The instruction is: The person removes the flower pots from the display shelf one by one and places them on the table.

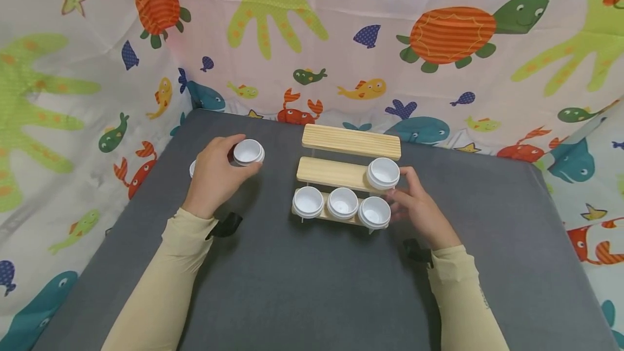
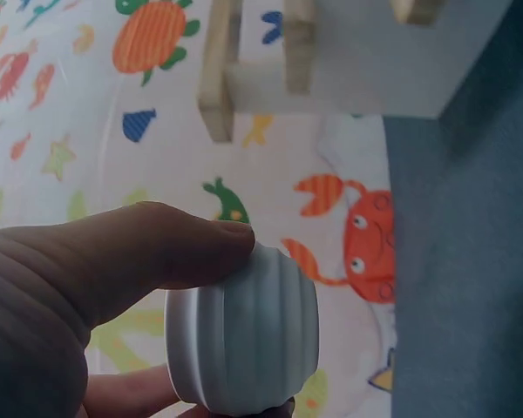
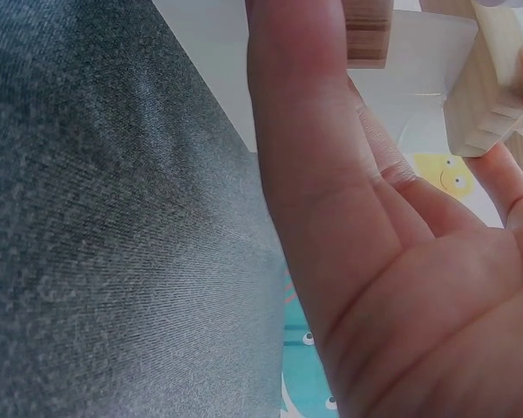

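A white cup [image 1: 248,151], ribbed around its side, is held above the table, left of and apart from a three-tiered rack [image 1: 329,172]; its mouth faces upward. The left hand [image 1: 212,175] pinches it, the fingers parted only by the cup's own width, with the thumb on one side and other fingers opposite, partly hidden. The right hand [image 1: 419,209] is at the rack's right end, its fingers spread and slightly bent beside the middle and lower tiers; whether they grip the rack or merely touch it cannot be told. One cup [image 1: 383,174] sits at the right end of the middle tier, and three cups [image 1: 343,203] stand in a row on the lower tier. Part of a white object [image 1: 192,168] shows behind the left hand, too hidden to identify. The table [image 1: 312,286] is grey, with a cloth [image 1: 302,102] printed with sea animals behind it.

Likely faults: the smooth, rounded cup could slip if the pinch loosened; the middle-tier cup, near the shelf's end, could be tipped by a nudge from the right hand; and a push on the narrow rack could shift it, unsettling the lower row.
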The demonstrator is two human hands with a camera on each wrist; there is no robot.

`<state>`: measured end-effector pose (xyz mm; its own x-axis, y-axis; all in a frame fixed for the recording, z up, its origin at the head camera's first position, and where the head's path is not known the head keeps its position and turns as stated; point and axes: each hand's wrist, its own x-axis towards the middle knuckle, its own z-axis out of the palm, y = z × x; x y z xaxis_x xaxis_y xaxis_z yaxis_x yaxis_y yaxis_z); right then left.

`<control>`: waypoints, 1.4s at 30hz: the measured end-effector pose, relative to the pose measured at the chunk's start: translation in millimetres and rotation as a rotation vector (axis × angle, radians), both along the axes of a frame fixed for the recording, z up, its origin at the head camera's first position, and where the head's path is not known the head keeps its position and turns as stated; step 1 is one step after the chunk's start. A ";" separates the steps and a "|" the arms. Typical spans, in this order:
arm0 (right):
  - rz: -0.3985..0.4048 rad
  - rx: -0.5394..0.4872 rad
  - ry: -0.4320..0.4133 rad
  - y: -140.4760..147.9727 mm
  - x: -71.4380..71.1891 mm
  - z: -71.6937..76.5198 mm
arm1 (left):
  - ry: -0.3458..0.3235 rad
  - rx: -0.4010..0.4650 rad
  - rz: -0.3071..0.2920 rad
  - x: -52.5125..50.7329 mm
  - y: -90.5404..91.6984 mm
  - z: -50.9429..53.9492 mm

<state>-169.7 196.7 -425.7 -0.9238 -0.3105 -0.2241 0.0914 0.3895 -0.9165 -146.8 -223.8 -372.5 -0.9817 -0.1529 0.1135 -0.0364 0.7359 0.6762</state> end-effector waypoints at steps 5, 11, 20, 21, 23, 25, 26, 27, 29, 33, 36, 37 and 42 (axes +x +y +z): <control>-0.004 0.003 0.003 -0.9 0.2 -1.6 | -0.007 -0.019 -0.017 -3.7 -11.9 -7.2; -0.001 0.006 0.009 -1.7 -0.1 -1.3 | -0.027 -0.030 -0.009 -8.7 -24.4 -12.7; -0.001 0.021 0.005 -0.7 -1.0 0.5 | -0.083 -0.073 -0.045 -16.2 -41.9 -27.2; 0.000 0.022 0.003 -0.5 -1.1 0.7 | -0.090 -0.079 -0.050 -17.2 -43.6 -29.0; 0.002 0.022 -0.001 0.0 -1.1 0.9 | -0.101 -0.093 -0.065 -18.9 -46.5 -32.1; 0.005 0.019 -0.004 0.4 -1.2 1.1 | -0.110 -0.104 -0.080 -20.3 -48.5 -34.6; 0.007 0.016 -0.005 0.5 -1.1 1.2 | -0.116 -0.110 -0.088 -20.6 -49.3 -35.4; 0.009 0.014 -0.006 0.4 -1.1 1.2 | -0.125 -0.113 -0.095 -20.8 -50.0 -36.2; 0.011 0.009 -0.007 0.0 -1.0 1.2 | -0.143 -0.124 -0.106 -21.3 -51.8 -38.0; 0.010 0.008 -0.008 -0.8 -1.3 0.6 | -0.186 -0.144 -0.116 -22.9 -55.7 -41.6; 0.007 0.008 0.000 -0.9 -1.3 0.2 | -0.206 -0.165 -0.128 -24.9 -58.8 -44.1; 0.006 0.006 0.003 -1.1 -1.3 0.1 | -0.208 -0.170 -0.136 -26.0 -59.8 -45.0; 0.005 0.007 0.007 -1.0 -1.5 -0.5 | -0.190 -0.208 -0.184 -31.1 -62.7 -48.7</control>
